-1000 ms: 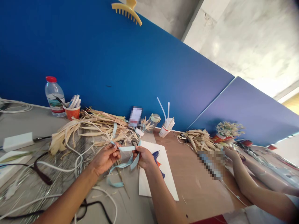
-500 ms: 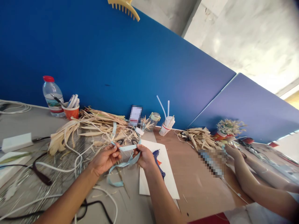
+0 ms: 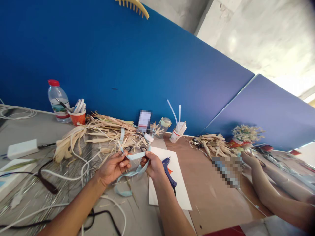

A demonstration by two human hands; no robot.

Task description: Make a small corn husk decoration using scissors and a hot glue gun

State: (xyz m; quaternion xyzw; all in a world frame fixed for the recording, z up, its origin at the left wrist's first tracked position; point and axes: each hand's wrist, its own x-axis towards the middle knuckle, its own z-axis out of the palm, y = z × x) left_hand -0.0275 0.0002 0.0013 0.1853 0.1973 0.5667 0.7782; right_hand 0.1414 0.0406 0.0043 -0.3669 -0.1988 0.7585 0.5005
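Observation:
A pale blue ribbon [image 3: 136, 156] stretches between my two hands, above the table. My left hand [image 3: 114, 166] pinches one part of it between thumb and fingers, palm turned partly up. With its fingers closed, my right hand [image 3: 153, 164] grips the ribbon farther right. A loose length loops below and curls down to the tabletop. Just behind my hands are the dark handles of scissors [image 3: 143, 149], partly hidden. To the right of my right wrist a blue hot glue gun [image 3: 169, 173] lies on a white sheet [image 3: 180, 191].
Dried corn husks [image 3: 105, 126] are heaped along the blue partition [image 3: 103, 59]. White cables [image 3: 61, 178] and thin wires spread at left. A water bottle [image 3: 59, 105], an orange cup [image 3: 76, 118] and a paper cup [image 3: 176, 134] stand behind. At right are a co-worker's arms [image 3: 265, 190].
The whole view has shifted slightly, so things sit a little farther right. Both hands keep their hold on the ribbon, with hardly any movement.

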